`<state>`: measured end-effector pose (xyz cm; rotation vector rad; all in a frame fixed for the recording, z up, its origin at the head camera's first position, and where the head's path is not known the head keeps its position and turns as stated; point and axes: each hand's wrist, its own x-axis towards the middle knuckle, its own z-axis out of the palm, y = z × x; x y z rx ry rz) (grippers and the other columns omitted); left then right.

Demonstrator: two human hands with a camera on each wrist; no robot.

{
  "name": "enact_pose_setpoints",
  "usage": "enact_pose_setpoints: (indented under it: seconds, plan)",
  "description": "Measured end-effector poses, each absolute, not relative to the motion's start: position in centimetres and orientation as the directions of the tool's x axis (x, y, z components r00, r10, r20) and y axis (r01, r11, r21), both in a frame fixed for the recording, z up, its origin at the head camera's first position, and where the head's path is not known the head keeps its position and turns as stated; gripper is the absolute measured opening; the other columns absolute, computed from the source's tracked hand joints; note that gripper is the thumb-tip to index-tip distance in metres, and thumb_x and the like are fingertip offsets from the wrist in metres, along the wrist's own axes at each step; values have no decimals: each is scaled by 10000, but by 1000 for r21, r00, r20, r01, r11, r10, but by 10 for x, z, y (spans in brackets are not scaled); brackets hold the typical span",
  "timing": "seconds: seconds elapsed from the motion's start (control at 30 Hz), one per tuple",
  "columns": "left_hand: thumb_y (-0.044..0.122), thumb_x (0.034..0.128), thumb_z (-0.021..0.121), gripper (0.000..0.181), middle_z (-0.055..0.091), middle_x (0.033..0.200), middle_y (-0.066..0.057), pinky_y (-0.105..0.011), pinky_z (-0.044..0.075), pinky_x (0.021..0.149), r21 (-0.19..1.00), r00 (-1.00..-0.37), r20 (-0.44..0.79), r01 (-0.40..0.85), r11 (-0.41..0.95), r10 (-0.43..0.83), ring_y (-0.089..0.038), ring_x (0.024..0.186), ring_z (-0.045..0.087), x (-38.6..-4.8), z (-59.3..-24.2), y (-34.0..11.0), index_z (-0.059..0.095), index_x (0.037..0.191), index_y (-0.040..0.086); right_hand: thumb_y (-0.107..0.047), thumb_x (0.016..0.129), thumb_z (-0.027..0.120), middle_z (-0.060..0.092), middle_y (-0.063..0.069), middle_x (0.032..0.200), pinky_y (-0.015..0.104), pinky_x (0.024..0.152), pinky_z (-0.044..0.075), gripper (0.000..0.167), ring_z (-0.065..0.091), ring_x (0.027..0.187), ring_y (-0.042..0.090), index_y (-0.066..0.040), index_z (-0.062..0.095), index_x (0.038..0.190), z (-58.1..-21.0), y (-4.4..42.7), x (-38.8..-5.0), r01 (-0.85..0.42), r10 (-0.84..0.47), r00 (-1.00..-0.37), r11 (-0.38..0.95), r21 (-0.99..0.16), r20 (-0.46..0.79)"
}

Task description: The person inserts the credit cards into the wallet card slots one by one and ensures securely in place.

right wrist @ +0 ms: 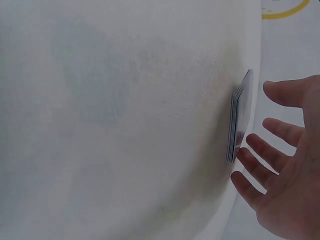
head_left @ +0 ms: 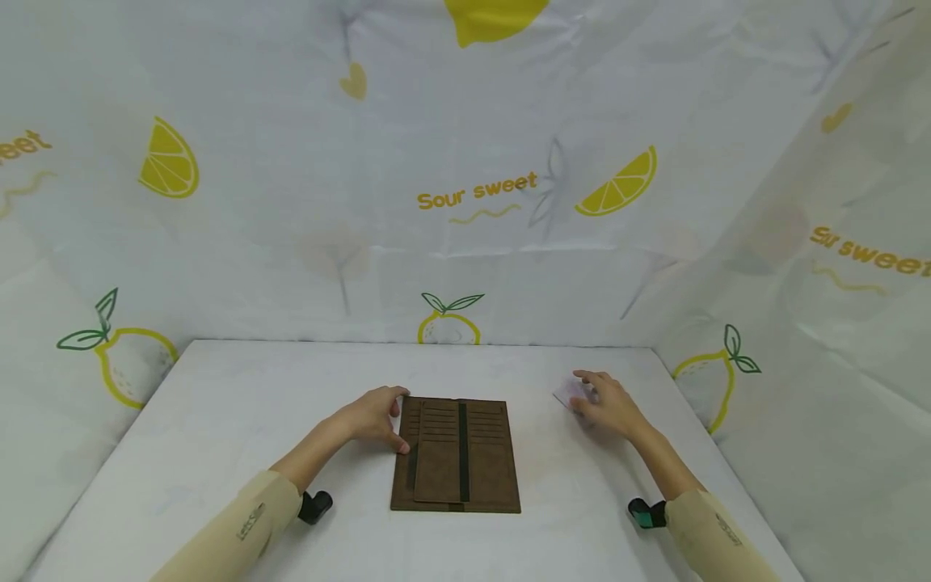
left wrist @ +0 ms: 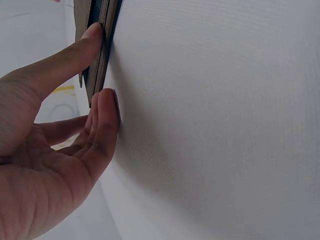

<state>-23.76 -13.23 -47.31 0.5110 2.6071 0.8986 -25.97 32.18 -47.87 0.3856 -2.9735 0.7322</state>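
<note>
A brown wallet (head_left: 436, 453) lies spread flat on the white table, its card slots and a dark central strip facing up. My left hand (head_left: 374, 416) is at its left side. The thumb rests on the wallet's edge, and the other fingers lie by its far left corner, as the wallet (left wrist: 97, 55) and left hand (left wrist: 55, 135) show in the left wrist view. To the right, my right hand (head_left: 607, 404) hovers around a small stack of cards (head_left: 566, 394), partly hidden by it. In the right wrist view the fingers of the right hand (right wrist: 287, 160) are spread beside the card stack (right wrist: 239, 120).
The white table (head_left: 291, 525) ends at a pale cloth backdrop (head_left: 291, 202) printed with lemons and lettering. The cloth also hangs along both sides. Dark wrist mounts (head_left: 315, 507) sit at the cuffs of the beige sleeves (head_left: 233, 525).
</note>
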Motion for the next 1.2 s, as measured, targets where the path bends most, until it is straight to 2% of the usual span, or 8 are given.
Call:
enact_pose_setpoints:
  seconds: [0.17,0.27,0.37,0.47,0.6,0.77,0.93,1.2]
  plan:
    - [167,718,1032,991,637,1094,-99,-298,503,747,643,-880,-191,223,732,436,-143,804,603,-238,-473,-132,493,1516,-63,-261,994,768,694,278,1265,618,928,541,581,664,1104,401,59,606,1451,-483,323,-265,-238,-218,-971,863,-446,97]
    - [159,711,1035,976,634,1134,-140,-300,521,751,647,-881,-178,230,727,438,-146,827,615,-237,-472,-132,495,1493,-63,-258,979,790,703,261,1212,591,896,547,580,665,1062,378,73,627,1425,-486,323,-268,-246,-223,-969,869,-429,104]
    - [151,706,1035,971,621,1205,-197,-321,545,776,657,-881,-161,241,714,445,-165,879,631,-237,-471,-132,488,1478,-67,-246,965,795,704,246,1184,561,870,543,544,661,1036,365,64,657,1390,-488,324,-270,-243,-217,-970,874,-421,110]
    - [149,700,1038,975,621,1252,-200,-350,564,821,673,-884,-157,231,703,440,-181,945,636,-237,-472,-133,483,1474,-57,-239,958,798,702,241,1181,530,843,532,492,658,1021,356,40,686,1348,-489,324,-271,-243,-217,-970,871,-426,110]
    - [129,694,1038,970,654,1168,-126,-367,546,853,698,-888,-153,214,684,434,-190,971,620,-238,-476,-134,479,1467,-45,-229,958,804,693,237,1181,479,814,525,442,655,1008,337,28,702,1302,-487,325,-272,-243,-222,-970,865,-439,100]
    - [78,715,1011,916,656,1047,-88,-330,527,843,732,-887,-120,225,643,446,-181,949,627,-239,-479,-135,482,1451,-53,-218,943,822,676,247,1174,444,818,527,453,650,1011,344,48,691,1285,-486,328,-275,-235,-224,-971,852,-468,80]
    - [9,764,959,851,642,1062,-95,-316,556,848,791,-891,-105,194,581,441,-153,935,662,-241,-483,-139,483,1467,-52,-221,939,837,675,262,1187,445,841,538,480,652,1029,349,58,667,1290,-486,330,-279,-217,-224,-974,835,-506,48]
    - [-65,809,896,790,628,1154,-161,-286,576,809,856,-885,-87,170,489,458,-147,908,721,-241,-487,-144,477,1479,-61,-211,929,861,672,257,1152,335,790,499,506,633,958,300,71,640,1286,-487,334,-283,-204,-222,-974,805,-558,37]
